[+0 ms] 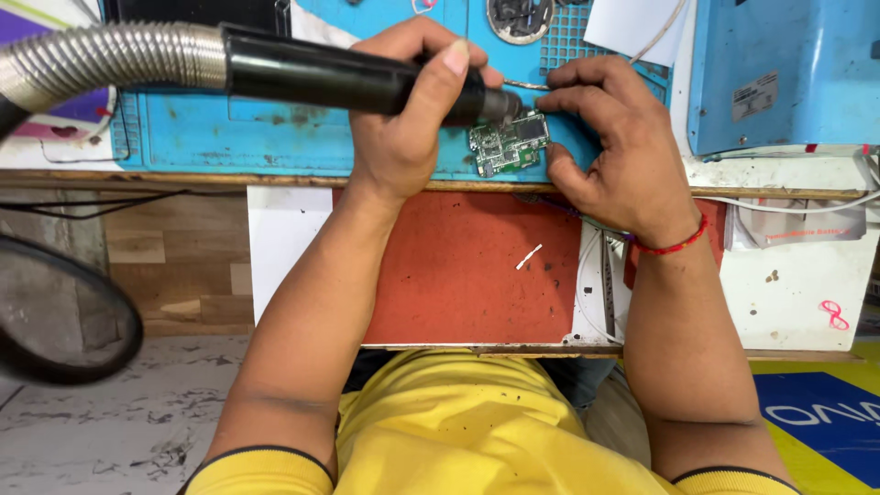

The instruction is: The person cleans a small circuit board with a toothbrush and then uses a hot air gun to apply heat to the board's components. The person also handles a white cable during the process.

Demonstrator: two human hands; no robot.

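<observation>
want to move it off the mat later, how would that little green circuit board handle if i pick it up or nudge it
The circuit board looks thin and flat, so probably stiff and light. Lying flat on the blue mat, it should slide rather than roll. Its bare small parts suggest it is fragile; the right hand touches it only at the edges.
</observation>
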